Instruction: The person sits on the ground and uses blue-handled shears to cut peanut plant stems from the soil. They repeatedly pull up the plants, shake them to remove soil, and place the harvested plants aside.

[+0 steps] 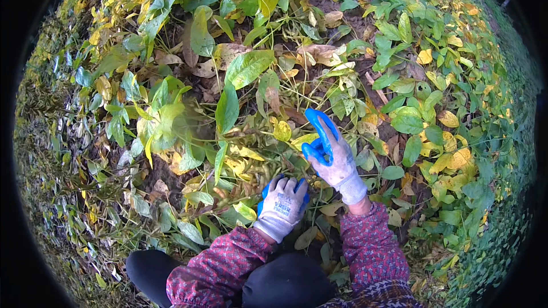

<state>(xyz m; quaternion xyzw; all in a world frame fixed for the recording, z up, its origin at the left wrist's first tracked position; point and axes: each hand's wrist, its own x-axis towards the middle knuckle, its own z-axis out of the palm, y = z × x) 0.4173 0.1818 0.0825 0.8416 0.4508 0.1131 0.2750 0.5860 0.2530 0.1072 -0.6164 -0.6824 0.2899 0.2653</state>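
Both hands wear white knit work gloves with blue coated palms. My left hand (282, 201) lies back up over soybean stems, its fingers bent down among the foliage; its fingertips and whatever they touch are hidden. To the right and a little farther off is my right hand (329, 149), thumb and forefinger apart, with nothing visible between them. Just beyond my left hand lie soybean pods and stems (267, 164), green to brown. A yellow spotted leaf (282, 131) shows left of my right fingertips. A broad green leaf (227, 109) stands farther to the left.
Soybean plants with green and yellow leaves surround me, with dense foliage (406, 119) at the right. Dry brown leaves (319, 53) lie on soil ahead. Darker, flattened plants (55, 137) cover the far left. My dark-clad knees (287, 282) are close below my hands.
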